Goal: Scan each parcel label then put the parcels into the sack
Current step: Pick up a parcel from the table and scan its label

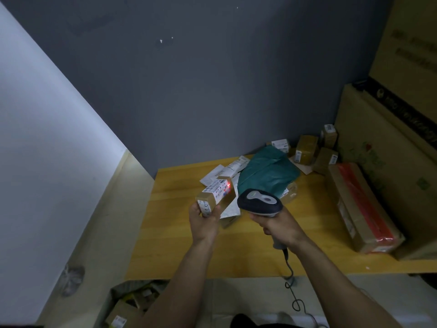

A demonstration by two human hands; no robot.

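Observation:
My left hand (205,220) grips a small brown parcel box (216,194) above the wooden table (189,245), its white label turned up. A red scanner dot glows on that label. My right hand (281,227) holds a grey and dark handheld scanner (260,201) by its handle, its head aimed left at the box. Behind them lie a green plastic mailer (267,171) and white padded envelopes (220,172). Below the table's front edge, the open sack (132,304) holds several parcels.
Small brown boxes (314,147) are stacked at the back right corner. A long carton with red tape (361,207) lies along the right side, against large cardboard boxes (387,143). The scanner's coiled cable (292,287) hangs over the table's front edge. A grey wall rises behind.

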